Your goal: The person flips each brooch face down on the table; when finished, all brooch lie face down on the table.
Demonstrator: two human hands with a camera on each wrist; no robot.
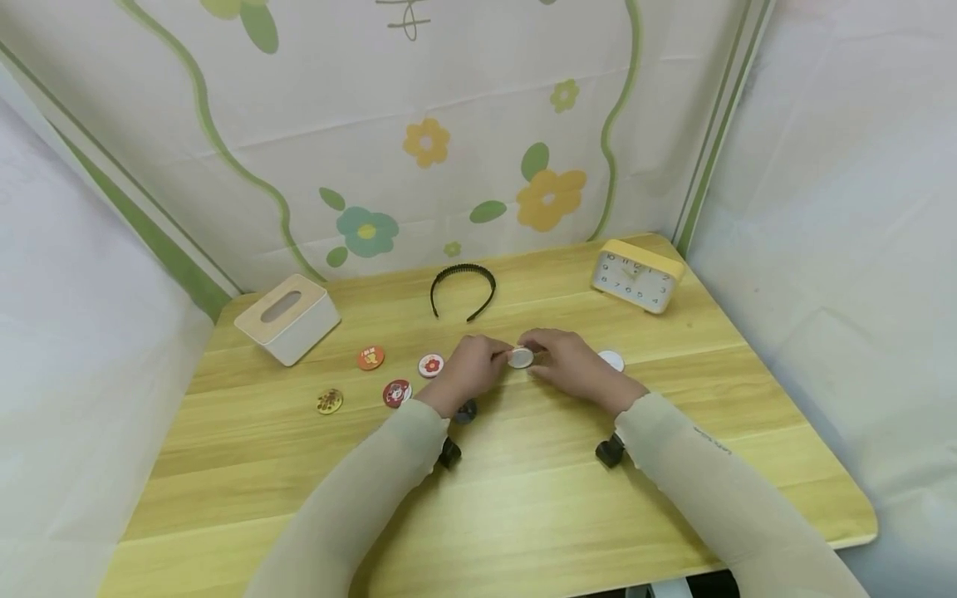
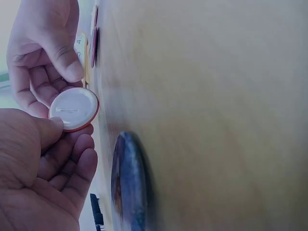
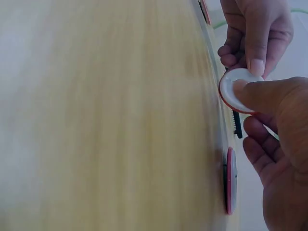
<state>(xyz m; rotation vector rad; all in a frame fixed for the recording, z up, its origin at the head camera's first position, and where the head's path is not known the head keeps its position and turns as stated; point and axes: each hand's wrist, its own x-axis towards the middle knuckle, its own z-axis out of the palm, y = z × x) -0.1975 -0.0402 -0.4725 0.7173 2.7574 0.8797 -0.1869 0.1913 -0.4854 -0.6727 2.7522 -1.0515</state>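
Both hands meet over the table around a round pin-back button badge (image 1: 520,358), its white back and pin facing up and a red-orange rim below. My left hand (image 1: 473,370) pinches the badge's edge between thumb and fingers. At the other side my right hand (image 1: 571,364) has its fingers curled about the badge; its thumb overlaps the white back in the right wrist view, while the left wrist view shows that thumb just off the edge. A dark blue badge (image 2: 129,180) lies under the left wrist. Beside the right wrist is a white-backed badge (image 1: 611,360) with a pinkish rim.
Left of the hands lie an orange badge (image 1: 370,358), a white badge with a red flower (image 1: 430,365), a red badge (image 1: 397,393) and a yellow badge (image 1: 330,401). Behind stand a tissue box (image 1: 314,325), a black headband (image 1: 463,268) and a yellow clock (image 1: 637,278).
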